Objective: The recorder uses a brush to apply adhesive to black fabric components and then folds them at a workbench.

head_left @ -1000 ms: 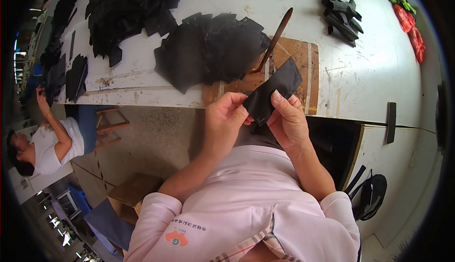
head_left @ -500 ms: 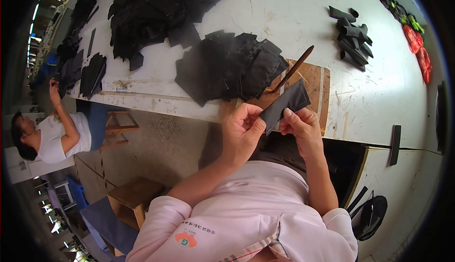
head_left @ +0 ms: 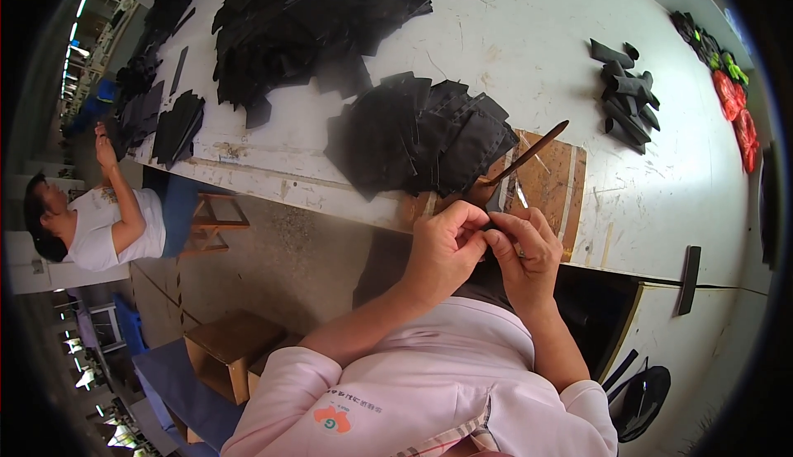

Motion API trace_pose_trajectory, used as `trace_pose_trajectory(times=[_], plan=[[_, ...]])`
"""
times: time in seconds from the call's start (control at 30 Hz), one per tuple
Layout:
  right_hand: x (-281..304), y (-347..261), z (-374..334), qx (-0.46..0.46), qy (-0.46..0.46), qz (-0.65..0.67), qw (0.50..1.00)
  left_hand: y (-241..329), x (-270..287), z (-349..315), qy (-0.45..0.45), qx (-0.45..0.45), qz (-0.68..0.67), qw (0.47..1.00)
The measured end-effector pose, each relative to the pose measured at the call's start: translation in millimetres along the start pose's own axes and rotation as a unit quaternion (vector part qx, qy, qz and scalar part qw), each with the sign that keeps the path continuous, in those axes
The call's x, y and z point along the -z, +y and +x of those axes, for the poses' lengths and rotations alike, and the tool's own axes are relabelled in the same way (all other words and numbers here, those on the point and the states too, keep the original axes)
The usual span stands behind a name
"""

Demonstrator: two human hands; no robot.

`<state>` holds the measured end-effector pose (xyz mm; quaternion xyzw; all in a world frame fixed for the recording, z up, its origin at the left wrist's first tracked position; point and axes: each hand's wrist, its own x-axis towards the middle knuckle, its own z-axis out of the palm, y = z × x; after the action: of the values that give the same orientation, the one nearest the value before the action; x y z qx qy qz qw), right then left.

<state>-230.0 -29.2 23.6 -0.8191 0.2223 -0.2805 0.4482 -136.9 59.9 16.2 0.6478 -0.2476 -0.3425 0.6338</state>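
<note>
White, scuffed tabletop (head_left: 529, 69) fills my head view, a fanned pile of black stitched fabric (head_left: 454, 139) on it. And there's the change: the thin black fabric piece (head_left: 490, 226), spread flat a second ago, is now mostly hidden, near the flat brown board (head_left: 555, 178). Left hand (head_left: 450, 246) and right hand (head_left: 529, 259) pinch it fingertip to fingertip: close fingerwork, I'd judge; folded or turned, I can't tell.

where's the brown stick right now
In the head view, the stick slants over the brown board, right of centre, by the right edge of the nearer black pile, just beyond the left hand and right hand.
</note>
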Motion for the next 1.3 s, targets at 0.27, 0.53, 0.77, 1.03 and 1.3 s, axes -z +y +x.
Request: trace_pose_trajectory(times=[0.27,0.53,0.77,1.03,1.3], plan=[[-5.1,-1.0,-0.5,0.072,-0.010,-0.120,0.990,-2.0,1.4,-0.4,0.070,-0.151,0.213,0.963],[-5.4,4.1,-11.7,-0.074,-0.008,0.045,0.996,1.4,2.6,1.2,0.022,-0.030,0.070,0.997],[-8.6,2.3,-9.2,-0.019,0.018,-0.035,0.999,0.3,2.5,-0.7,0.048,-0.152,0.229,0.960],[-17.8,15.0,-1.2,-0.009,0.060,-0.102,0.993,-7.2,-0.2,3.6,0.075,-0.008,-0.006,0.997],[-13.6,13.0,1.6,-0.146,0.040,0.156,0.976,-10.9,17.7,13.5,-0.054,0.179,-0.390,0.902]])
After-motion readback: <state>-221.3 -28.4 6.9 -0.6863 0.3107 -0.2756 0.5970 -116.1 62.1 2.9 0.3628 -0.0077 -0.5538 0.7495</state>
